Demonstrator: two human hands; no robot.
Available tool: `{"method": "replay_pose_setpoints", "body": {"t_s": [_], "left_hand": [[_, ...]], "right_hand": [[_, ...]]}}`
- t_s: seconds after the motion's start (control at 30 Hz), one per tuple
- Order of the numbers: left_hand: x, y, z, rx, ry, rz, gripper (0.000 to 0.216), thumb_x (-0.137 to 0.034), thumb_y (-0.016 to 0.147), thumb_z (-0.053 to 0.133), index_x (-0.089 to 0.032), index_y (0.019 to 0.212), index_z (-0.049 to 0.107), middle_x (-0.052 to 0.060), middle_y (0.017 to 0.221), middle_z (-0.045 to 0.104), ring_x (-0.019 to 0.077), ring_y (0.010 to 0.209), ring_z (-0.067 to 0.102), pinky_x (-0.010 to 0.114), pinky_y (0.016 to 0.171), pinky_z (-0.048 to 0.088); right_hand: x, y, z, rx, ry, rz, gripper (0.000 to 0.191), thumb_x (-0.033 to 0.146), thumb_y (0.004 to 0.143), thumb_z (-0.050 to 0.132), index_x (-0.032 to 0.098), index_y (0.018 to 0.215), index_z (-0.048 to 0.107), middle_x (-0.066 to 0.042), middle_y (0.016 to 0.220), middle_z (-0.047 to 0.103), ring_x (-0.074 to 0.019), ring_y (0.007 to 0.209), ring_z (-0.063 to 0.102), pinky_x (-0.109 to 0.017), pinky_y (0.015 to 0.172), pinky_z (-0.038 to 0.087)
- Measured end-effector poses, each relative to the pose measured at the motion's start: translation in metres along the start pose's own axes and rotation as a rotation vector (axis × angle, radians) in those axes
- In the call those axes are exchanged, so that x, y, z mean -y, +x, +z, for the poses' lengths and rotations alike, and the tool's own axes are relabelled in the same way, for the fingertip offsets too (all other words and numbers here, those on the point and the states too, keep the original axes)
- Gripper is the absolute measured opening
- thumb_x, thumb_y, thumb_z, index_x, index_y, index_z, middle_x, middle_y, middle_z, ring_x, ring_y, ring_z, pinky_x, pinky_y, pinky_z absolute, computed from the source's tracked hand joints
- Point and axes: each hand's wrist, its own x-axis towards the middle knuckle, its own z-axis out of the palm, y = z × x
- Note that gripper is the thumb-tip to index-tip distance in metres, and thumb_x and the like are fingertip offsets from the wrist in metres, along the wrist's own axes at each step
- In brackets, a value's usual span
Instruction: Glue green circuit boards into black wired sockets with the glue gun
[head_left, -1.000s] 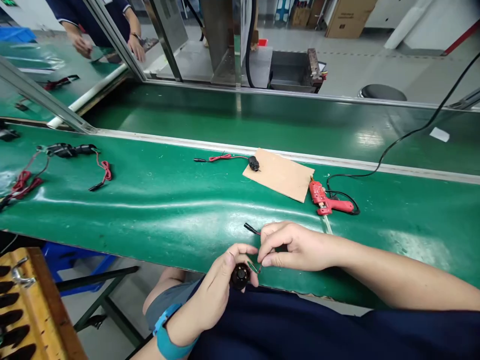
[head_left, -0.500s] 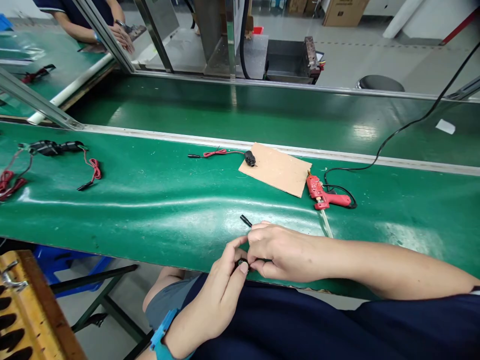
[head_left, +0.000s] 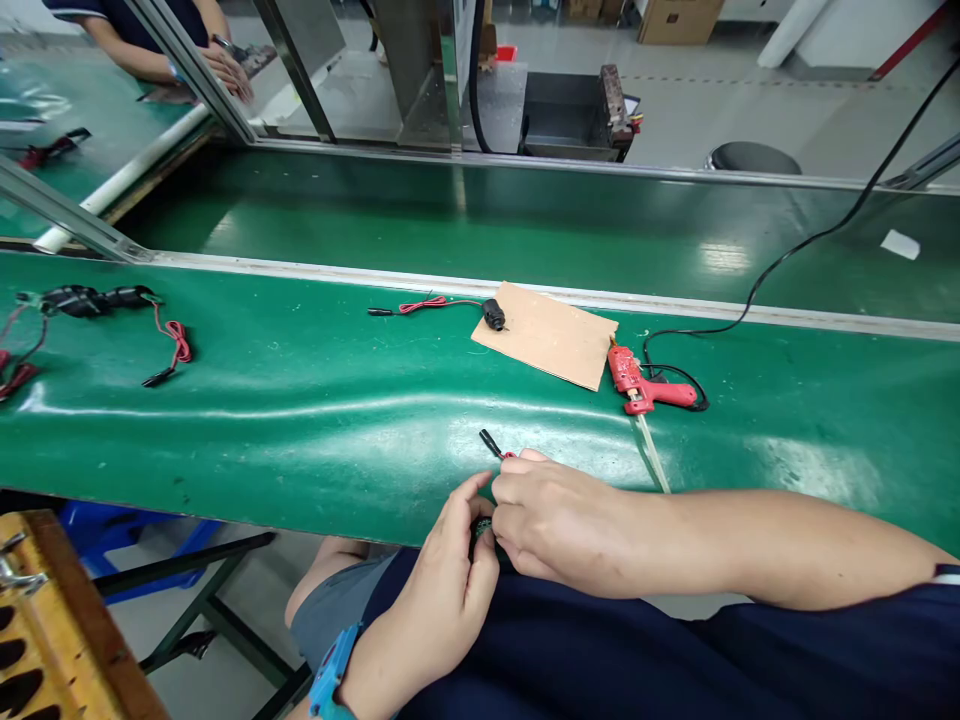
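Note:
My left hand is closed around a small black round part, mostly hidden between its thumb and fingers. Against it, at the table's near edge, my right hand is bent shut with its fingertips hidden. A red wire lead comes out by the knuckles of the right hand, ending in a black plug above the table. Farther back, a similar black part with a bundled red wire rests on the left edge of a cardboard sheet.
A red glue gun with a glue stick lies right of the cardboard, its black cord running up right. Several wired black parts lie at left on the green table. A metal frame stands behind. A person's hands show far left.
My right hand has turned slightly, hiding its fingertips, and more red wire shows beside the plug. The view has shifted a little; the things on the table lie as before.

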Motion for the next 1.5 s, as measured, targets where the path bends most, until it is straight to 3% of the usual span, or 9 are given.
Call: {"method": "replay_pose_setpoints", "body": {"t_s": [0.27, 0.4, 0.5, 0.63, 0.8, 0.87, 0.97, 1.03, 1.5], "left_hand": [[0.004, 0.012, 0.006, -0.072, -0.207, -0.043, 0.049, -0.011, 0.094, 0.049, -0.024, 0.140, 0.037, 0.010, 0.124, 0.065, 0.0234, 0.110, 0.063, 0.040, 0.099, 0.048], [0.007, 0.014, 0.006, -0.198, -0.333, -0.070, 0.042, -0.013, 0.095, 0.047, -0.025, 0.134, 0.038, 0.002, 0.101, 0.064, 0.0175, 0.088, 0.061, 0.033, 0.084, 0.047], [0.006, 0.014, 0.004, -0.279, -0.376, -0.064, 0.039, -0.015, 0.096, 0.048, -0.025, 0.133, 0.039, 0.001, 0.095, 0.061, 0.0170, 0.086, 0.058, 0.031, 0.080, 0.045], [0.003, 0.014, 0.002, -0.361, -0.389, -0.054, 0.037, -0.017, 0.095, 0.049, -0.024, 0.131, 0.042, 0.003, 0.100, 0.063, 0.0180, 0.091, 0.058, 0.031, 0.079, 0.045], [0.003, 0.014, -0.001, -0.452, -0.379, -0.064, 0.033, -0.016, 0.095, 0.047, -0.023, 0.128, 0.044, 0.005, 0.105, 0.063, 0.0189, 0.100, 0.058, 0.034, 0.091, 0.045], [0.004, 0.014, -0.001, -0.472, -0.389, -0.072, 0.032, -0.016, 0.095, 0.048, -0.023, 0.126, 0.046, 0.005, 0.104, 0.063, 0.0188, 0.098, 0.058, 0.034, 0.090, 0.045], [0.005, 0.012, -0.001, -0.495, -0.404, -0.057, 0.032, -0.018, 0.094, 0.051, -0.024, 0.125, 0.047, 0.003, 0.101, 0.063, 0.0185, 0.097, 0.059, 0.034, 0.092, 0.045], [0.005, 0.011, 0.001, -0.504, -0.400, -0.038, 0.032, -0.018, 0.094, 0.052, -0.025, 0.125, 0.047, 0.003, 0.101, 0.062, 0.0180, 0.098, 0.059, 0.034, 0.094, 0.045], [0.014, 0.000, 0.015, -0.519, -0.207, -0.035, 0.038, -0.015, 0.100, 0.046, -0.029, 0.135, 0.039, 0.004, 0.112, 0.055, 0.0188, 0.106, 0.057, 0.037, 0.101, 0.043]], "right_hand": [[0.010, 0.001, 0.006, -0.066, -0.064, 0.024, 0.024, 0.017, 0.097, 0.057, 0.017, 0.074, 0.064, -0.005, 0.081, 0.062, -0.0207, 0.081, 0.051, -0.039, 0.075, 0.040], [0.011, -0.017, 0.002, -0.409, 0.084, 0.058, 0.012, 0.014, 0.096, 0.056, 0.016, 0.105, 0.064, -0.008, 0.094, 0.065, -0.0219, 0.090, 0.055, -0.041, 0.081, 0.046], [0.010, -0.029, 0.013, -0.528, 0.321, 0.183, 0.011, 0.017, 0.097, 0.058, 0.018, 0.108, 0.061, -0.003, 0.084, 0.062, -0.0158, 0.075, 0.056, -0.031, 0.070, 0.048], [0.013, -0.032, 0.038, -0.352, 0.401, 0.318, 0.019, 0.026, 0.099, 0.061, 0.018, 0.116, 0.061, -0.001, 0.080, 0.065, -0.0146, 0.067, 0.059, -0.028, 0.062, 0.049], [0.028, -0.028, 0.053, -0.670, 0.205, 0.211, 0.014, 0.018, 0.095, 0.062, 0.019, 0.108, 0.057, -0.002, 0.080, 0.067, -0.0169, 0.069, 0.062, -0.032, 0.066, 0.050], [0.031, -0.024, 0.052, -0.599, 0.197, 0.168, 0.011, 0.018, 0.097, 0.058, 0.019, 0.108, 0.058, -0.002, 0.078, 0.068, -0.0171, 0.065, 0.063, -0.032, 0.064, 0.049], [0.030, -0.015, 0.047, -0.316, 0.300, 0.305, 0.019, 0.024, 0.101, 0.052, 0.016, 0.117, 0.058, -0.004, 0.083, 0.071, -0.0181, 0.065, 0.065, -0.031, 0.060, 0.049], [0.027, -0.007, 0.045, -0.225, 0.368, 0.376, 0.020, 0.027, 0.102, 0.049, 0.015, 0.115, 0.058, -0.005, 0.083, 0.071, -0.0189, 0.066, 0.066, -0.031, 0.061, 0.049], [0.023, 0.008, 0.065, -0.401, 0.249, 0.326, 0.019, 0.016, 0.099, 0.044, 0.017, 0.085, 0.055, -0.002, 0.069, 0.063, -0.0144, 0.055, 0.058, -0.027, 0.054, 0.040]]}}
